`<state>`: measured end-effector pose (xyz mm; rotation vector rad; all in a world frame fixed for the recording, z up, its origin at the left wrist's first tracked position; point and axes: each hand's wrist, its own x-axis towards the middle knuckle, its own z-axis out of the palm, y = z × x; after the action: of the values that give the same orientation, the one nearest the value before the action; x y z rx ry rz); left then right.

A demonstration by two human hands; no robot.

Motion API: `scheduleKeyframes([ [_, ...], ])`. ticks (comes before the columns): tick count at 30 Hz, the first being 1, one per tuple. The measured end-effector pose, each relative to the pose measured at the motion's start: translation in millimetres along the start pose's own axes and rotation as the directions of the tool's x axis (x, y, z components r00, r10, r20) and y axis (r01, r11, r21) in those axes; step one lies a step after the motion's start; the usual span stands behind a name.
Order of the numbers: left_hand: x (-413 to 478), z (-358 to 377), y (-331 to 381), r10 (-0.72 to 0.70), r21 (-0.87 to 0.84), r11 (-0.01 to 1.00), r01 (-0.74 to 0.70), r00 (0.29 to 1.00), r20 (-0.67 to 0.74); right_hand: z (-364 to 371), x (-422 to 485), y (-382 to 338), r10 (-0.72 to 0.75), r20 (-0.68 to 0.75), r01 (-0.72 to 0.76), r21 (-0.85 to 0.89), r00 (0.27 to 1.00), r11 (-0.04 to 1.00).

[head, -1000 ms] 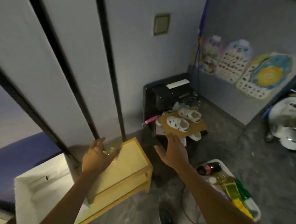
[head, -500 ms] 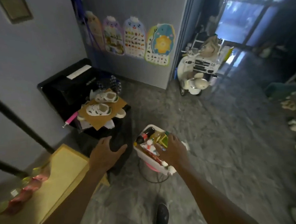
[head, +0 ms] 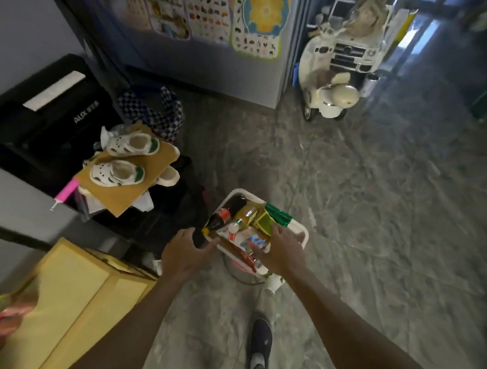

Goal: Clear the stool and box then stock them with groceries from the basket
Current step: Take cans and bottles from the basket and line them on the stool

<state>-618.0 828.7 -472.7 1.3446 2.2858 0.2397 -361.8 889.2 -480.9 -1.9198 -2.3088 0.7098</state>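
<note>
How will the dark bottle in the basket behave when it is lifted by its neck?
The dark bottle looks full, so probably heavy for its size. It lies tilted across other groceries in the basket, so it may swing. Its surface looks smooth, perhaps slippery.

1. Dim room overall, with muted colours and a cool grey cast on the floor (head: 364, 192).
2. Daylight enters at one o'clock, a bright blue-white doorway (head: 423, 31) blown out to glare.
3. That light catches the cream toy scooter (head: 330, 95), the brightest object in view.
4. Deep shadow swallows the black appliance (head: 35, 119) at ten o'clock.
5. Motion blur smears the packet (head: 6, 315) at eight o'clock and softens the left hand (head: 184, 255) and right hand (head: 279, 250).
6. Wide-angle bending curves the wall posters (head: 228, 16) at twelve o'clock.
</note>
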Motion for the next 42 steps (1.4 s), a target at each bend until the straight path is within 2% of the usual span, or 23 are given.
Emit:
scheduleKeyframes([
  [9, 110.4, 94.9, -22.5, -0.123, 0.011, 0.992, 0.123, 0.985, 0.123, 114.6, 131.8, 12.8, -0.172, 0.205, 0.201, -0.130, 0.964, 0.971],
  [15, 170.6, 178.6, -57.2, -0.085, 0.034, 0.996, 0.081, 0.984, 0.159, 208.7, 181.9, 30.9, -0.225, 0.273, 0.294, -0.250, 0.935, 0.922],
  [19, 181.7, 207.2, -79.0, -0.017, -0.027, 0.999, 0.018, 0.998, 0.061, 229.4, 196.9, 31.7, -0.253, 0.273, 0.325, -0.263, 0.928, 0.909],
  [24, 185.2, 191.2, -79.3, 0.040, -0.109, 0.993, -0.036, 0.998, 0.040, 214.1, 201.7, 35.8, -0.271, 0.255, 0.334, -0.247, 0.928, 0.910],
  [27, 187.6, 167.3, -55.8, 0.120, -0.144, 0.983, -0.113, 0.992, 0.040, 198.3, 207.7, 38.8, -0.227, 0.064, 0.231, -0.060, 0.972, 0.971],
  [30, 190.1, 140.7, -23.1, 0.180, -0.182, 0.967, -0.178, 0.984, -0.003, 168.1, 203.2, 36.5, -0.124, -0.114, 0.142, 0.175, 0.986, 0.974],
  [33, 182.0, 100.4, 4.4, 0.186, -0.202, 0.959, -0.199, 0.979, -0.084, 131.6, 184.4, 22.6, -0.059, -0.110, 0.093, 0.334, 0.992, 0.938],
  [37, 150.0, 48.1, 9.9, 0.250, -0.161, 0.946, -0.281, 0.949, -0.192, 83.2, 161.7, -10.0, -0.071, -0.135, 0.118, 0.386, 0.988, 0.915],
  [39, 126.9, 23.9, 6.1, 0.222, -0.199, 0.944, -0.262, 0.954, -0.200, 53.8, 148.3, -32.9, -0.099, -0.174, 0.162, 0.399, 0.980, 0.902],
  [42, 82.2, -19.5, -3.8, 0.077, -0.284, 0.949, -0.137, 0.974, -0.215, 12.8, 123.1, -68.1, -0.185, -0.202, 0.253, 0.396, 0.962, 0.882],
])
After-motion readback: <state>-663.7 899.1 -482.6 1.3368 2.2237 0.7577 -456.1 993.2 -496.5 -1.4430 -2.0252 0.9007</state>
